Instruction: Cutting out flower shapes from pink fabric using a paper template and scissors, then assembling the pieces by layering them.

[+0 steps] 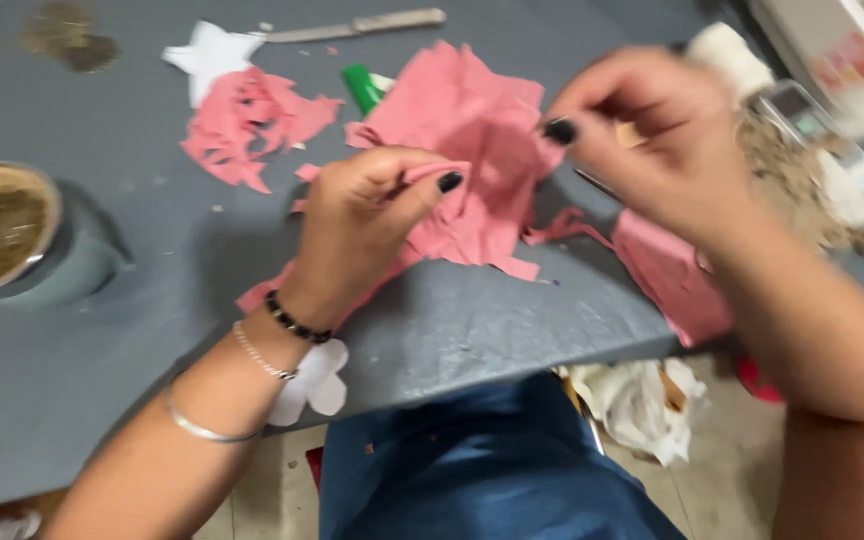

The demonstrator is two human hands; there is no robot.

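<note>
While the grey table point(472, 320) carries everything, a crumpled pink paper sheet point(472, 130) lies at its middle, pinched at its near edge by the left hand point(362, 225) and at its right edge by the right hand point(652, 140); pink scraps point(247, 125) and a white star cutout point(207, 55) lie beyond.

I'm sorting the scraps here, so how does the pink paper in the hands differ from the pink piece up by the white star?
The pink paper in the hands is the larger sheet, pinched by the left hand and right hand; the pink scrap by the white star is smaller, lies untouched on the grey table, and has more ragged, cut-out edges. Both are the same pink, thin and crinkled.
</note>
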